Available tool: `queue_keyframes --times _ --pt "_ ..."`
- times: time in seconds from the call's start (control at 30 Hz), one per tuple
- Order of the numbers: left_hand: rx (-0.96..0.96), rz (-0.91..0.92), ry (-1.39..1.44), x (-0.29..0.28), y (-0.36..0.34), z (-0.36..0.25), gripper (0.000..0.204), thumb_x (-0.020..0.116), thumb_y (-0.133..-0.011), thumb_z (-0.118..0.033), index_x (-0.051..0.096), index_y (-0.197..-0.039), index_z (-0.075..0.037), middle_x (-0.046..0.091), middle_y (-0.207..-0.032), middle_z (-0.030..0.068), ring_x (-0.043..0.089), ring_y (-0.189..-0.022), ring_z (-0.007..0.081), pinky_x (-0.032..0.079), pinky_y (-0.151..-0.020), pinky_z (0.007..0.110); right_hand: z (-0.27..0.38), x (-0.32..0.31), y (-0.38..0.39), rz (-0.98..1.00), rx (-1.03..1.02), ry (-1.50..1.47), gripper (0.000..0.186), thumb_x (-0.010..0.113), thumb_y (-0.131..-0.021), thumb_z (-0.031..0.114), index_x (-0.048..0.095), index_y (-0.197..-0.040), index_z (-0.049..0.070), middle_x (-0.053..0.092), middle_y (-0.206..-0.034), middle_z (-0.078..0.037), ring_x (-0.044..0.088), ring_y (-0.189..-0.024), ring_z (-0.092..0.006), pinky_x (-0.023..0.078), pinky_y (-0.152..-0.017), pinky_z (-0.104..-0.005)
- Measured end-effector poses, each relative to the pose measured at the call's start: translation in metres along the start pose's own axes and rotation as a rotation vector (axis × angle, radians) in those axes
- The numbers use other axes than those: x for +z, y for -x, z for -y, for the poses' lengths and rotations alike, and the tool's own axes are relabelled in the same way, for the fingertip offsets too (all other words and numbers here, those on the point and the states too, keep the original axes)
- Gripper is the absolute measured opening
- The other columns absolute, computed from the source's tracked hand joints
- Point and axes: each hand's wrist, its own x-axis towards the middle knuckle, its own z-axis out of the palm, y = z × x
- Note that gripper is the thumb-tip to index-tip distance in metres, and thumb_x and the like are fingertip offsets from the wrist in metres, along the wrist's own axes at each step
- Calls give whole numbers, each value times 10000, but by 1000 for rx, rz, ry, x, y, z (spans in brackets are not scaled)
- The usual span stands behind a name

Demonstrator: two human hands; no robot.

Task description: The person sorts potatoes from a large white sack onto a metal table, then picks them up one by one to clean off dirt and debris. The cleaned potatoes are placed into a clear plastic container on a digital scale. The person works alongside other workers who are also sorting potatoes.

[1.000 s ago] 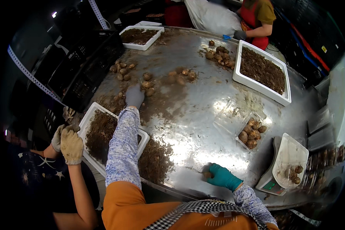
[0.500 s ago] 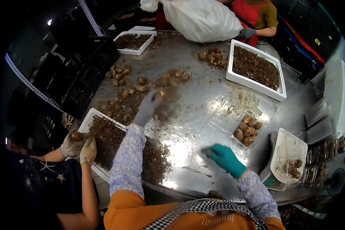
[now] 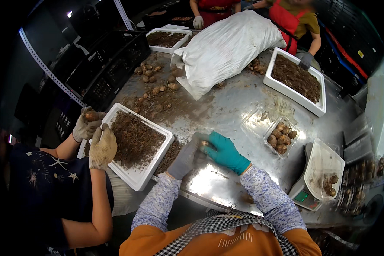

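In front of me, my left hand in a grey glove and my right hand in a teal glove meet over the metal table. Between their fingers is a small brown taro, mostly hidden by the gloves. Both hands are closed on it, the left somewhat blurred. To the right of them stands an open clear plastic box holding several brown taros. Farther right, a few more taros lie in the white pan of a scale.
A co-worker's gloved hands hold a taro over a white foam tray of brown debris. A big white sack lies across the table's far side, near loose taros. Another foam tray stands back right; clear boxes stack at right.
My left hand has drawn back from the taro pile toward me and met my right hand, which moved slightly left. The white sack has come down onto the table, covering some taros.
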Motion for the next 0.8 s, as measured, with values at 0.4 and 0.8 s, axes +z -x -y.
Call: queue_keyframes --times 0.4,0.8 --pt "712 -528 -1159 8 13 62 235 373 -973 -174 538 -926 -13 549 -841 180 564 -730 350 461 -643 394 -22 69 28 -296 559 -662 162 494 -946 225 559 -877 93 553 -690 -14 530 -594 -153 454 -553 -321" --pt "106 -383 507 9 15 48 450 357 -991 -490 559 -1066 -95 542 -761 13 501 -593 106 431 -527 234 22 62 29 -283 435 -653 293 460 -987 263 556 -1196 81 602 -858 -61 574 -775 -127 483 -731 -279"
